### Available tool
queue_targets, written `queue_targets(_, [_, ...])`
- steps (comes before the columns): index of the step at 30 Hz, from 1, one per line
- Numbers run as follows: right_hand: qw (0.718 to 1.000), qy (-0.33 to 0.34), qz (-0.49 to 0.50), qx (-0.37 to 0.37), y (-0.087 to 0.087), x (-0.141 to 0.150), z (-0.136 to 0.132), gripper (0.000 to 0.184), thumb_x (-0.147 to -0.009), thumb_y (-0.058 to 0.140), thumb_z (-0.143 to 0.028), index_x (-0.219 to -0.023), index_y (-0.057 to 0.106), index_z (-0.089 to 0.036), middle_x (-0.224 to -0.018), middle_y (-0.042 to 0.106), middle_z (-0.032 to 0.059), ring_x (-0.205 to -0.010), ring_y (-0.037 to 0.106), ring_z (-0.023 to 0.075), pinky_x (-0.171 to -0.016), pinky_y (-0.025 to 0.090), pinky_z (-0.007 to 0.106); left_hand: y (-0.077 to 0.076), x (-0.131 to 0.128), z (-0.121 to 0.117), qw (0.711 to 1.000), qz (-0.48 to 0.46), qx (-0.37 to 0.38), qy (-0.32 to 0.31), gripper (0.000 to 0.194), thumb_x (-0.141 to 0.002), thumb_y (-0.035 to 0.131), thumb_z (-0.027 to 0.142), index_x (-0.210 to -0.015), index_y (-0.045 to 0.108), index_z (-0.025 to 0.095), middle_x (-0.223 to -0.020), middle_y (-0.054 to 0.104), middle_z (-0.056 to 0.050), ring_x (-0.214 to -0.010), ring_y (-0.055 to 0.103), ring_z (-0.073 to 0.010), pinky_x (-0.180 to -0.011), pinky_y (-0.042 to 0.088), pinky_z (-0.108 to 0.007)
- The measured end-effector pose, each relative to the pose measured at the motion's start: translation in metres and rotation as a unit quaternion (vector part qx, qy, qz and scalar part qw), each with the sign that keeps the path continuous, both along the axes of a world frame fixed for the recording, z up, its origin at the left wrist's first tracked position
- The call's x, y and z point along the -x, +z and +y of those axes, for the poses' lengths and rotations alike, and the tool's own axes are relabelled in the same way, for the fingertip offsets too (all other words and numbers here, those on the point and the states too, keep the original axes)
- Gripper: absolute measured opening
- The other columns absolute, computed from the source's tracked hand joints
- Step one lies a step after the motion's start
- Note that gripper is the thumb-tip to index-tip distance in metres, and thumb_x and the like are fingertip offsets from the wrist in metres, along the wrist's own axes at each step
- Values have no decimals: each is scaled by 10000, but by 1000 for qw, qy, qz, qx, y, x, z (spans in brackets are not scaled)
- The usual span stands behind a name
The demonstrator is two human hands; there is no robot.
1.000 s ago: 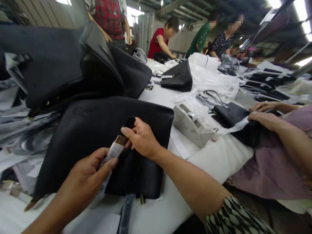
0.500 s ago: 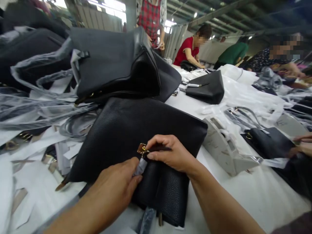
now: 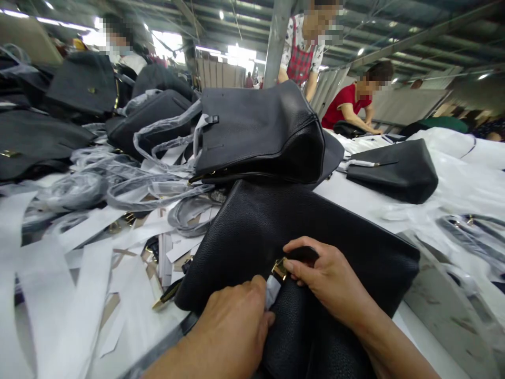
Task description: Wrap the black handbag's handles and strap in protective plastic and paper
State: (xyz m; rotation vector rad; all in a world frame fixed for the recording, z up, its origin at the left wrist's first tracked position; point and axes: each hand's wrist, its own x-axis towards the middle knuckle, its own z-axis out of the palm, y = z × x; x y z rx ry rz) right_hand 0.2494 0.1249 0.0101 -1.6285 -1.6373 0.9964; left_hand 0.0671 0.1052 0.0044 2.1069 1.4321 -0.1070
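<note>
Pinching a dark strap, the right grip sits beside the left grip, which clasps a wrapped strap; black bag beneath.

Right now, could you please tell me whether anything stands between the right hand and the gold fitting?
Nothing visible does: the right hand is right at the edge of the gold fitting. The left hand holds the wrapped strap below it, not between them.
</note>
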Motion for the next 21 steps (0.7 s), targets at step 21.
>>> queue_targets(21, [941, 63, -136, -305, -35, 5, 5, 173, -876, 542, -104, -1003, 627, -185, -943, 659, 31, -882, 630, 148, -819, 484, 251, -6, -2, -2, 990, -55, -126, -28, 493, -846, 538, 274, -1327, 428, 267, -1114, 528, -57, -953, 593, -226, -819, 527, -380])
